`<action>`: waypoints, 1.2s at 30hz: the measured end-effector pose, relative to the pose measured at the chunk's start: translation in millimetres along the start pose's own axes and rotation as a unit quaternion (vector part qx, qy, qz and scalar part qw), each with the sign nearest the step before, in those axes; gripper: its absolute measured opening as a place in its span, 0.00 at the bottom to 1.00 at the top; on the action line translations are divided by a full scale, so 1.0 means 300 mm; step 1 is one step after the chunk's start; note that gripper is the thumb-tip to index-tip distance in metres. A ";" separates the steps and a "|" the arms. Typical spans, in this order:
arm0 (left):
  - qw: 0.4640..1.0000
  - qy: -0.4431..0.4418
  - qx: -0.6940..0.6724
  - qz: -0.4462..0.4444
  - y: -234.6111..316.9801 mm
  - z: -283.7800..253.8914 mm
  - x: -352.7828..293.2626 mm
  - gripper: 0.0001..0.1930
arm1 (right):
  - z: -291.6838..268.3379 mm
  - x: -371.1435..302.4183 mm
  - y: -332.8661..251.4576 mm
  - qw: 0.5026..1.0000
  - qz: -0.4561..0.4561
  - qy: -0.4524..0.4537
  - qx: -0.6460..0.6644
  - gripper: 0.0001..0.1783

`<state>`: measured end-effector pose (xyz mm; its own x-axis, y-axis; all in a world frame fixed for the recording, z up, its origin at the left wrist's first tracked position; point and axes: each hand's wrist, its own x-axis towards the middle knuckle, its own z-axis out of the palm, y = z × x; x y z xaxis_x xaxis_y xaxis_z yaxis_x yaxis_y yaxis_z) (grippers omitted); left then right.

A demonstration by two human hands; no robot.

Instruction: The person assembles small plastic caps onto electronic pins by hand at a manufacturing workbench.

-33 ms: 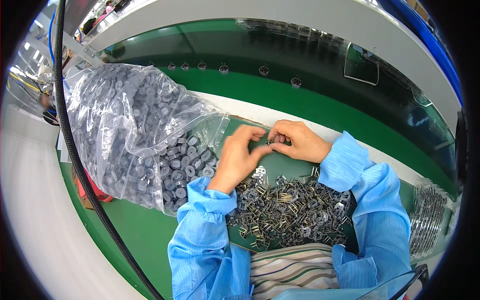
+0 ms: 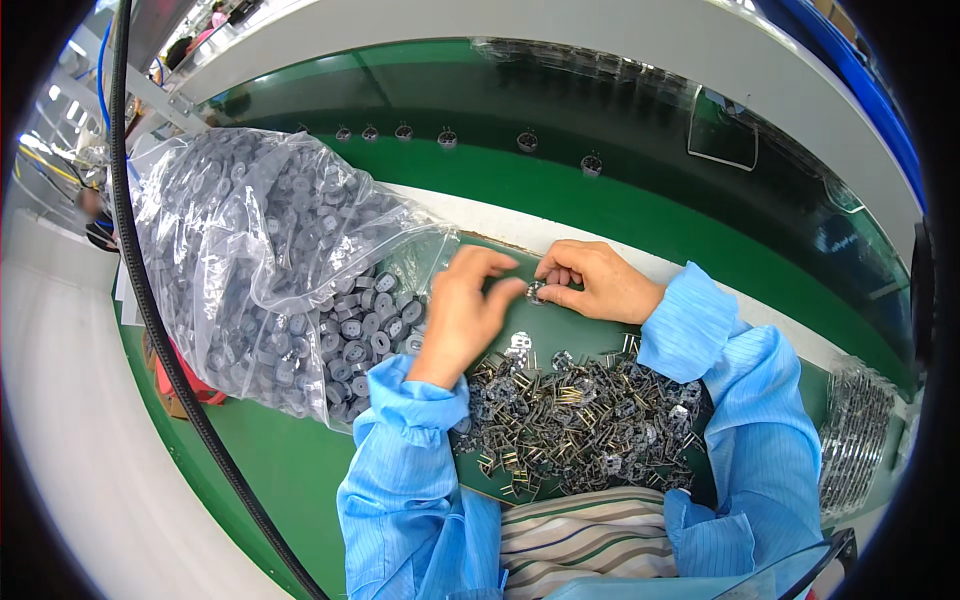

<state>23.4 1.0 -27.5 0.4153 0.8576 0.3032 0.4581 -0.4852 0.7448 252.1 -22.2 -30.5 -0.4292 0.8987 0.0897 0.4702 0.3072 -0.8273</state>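
Right hand (image 2: 595,278): thumb and forefinger pinch a small dark-and-silvery part (image 2: 535,291) above the green work board (image 2: 580,328). Left hand (image 2: 465,315): thumb and forefinger parted, thumb tip just beside the part; contact cannot be told. The part is probably light and stiff, easily dropped, and best gripped by its edges. Nearer the body, a heap of pronged metal parts (image 2: 575,425); leftward, a clear plastic bag (image 2: 418,236) of grey round caps (image 2: 355,350); beyond, a green belt (image 2: 650,218).
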 end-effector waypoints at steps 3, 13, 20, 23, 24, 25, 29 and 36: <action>0.929 0.117 0.351 -0.001 -0.052 -0.065 0.001 0.12 | -0.005 -0.026 0.036 0.996 -0.072 0.030 -0.034 0.14; 0.850 0.197 0.472 -0.131 -0.184 -0.213 0.029 0.37 | -0.295 0.006 0.204 0.957 0.078 0.195 -0.201 0.16; 0.852 0.156 0.492 -0.084 -0.213 -0.222 0.023 0.33 | -0.335 -0.025 0.318 0.885 0.110 0.330 -0.310 0.19; 0.875 0.133 0.458 -0.084 -0.206 -0.222 0.020 0.28 | -0.268 -0.008 0.124 0.974 0.054 0.143 -0.166 0.19; 0.896 0.133 0.420 -0.061 -0.197 -0.213 0.025 0.26 | -0.228 -0.013 0.072 0.997 0.047 0.047 -0.047 0.19; 0.891 0.148 0.428 -0.034 -0.144 -0.185 0.030 0.21 | -0.176 -0.021 0.017 1.000 0.016 -0.020 -0.011 0.18; 0.943 0.077 0.322 -0.027 -0.092 -0.176 0.029 0.21 | 0.045 -0.044 -0.014 0.979 -0.183 -0.080 -0.034 0.15; 0.937 0.073 0.342 0.001 -0.021 -0.170 0.008 0.19 | 0.061 -0.045 -0.024 0.974 -0.172 -0.144 -0.010 0.14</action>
<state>-18.5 14.9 -1.1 0.3283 0.8463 0.4195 0.8746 -0.4401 0.2035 240.4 -42.2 -35.8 -0.7614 0.6174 0.1976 0.2742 0.5829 -0.7648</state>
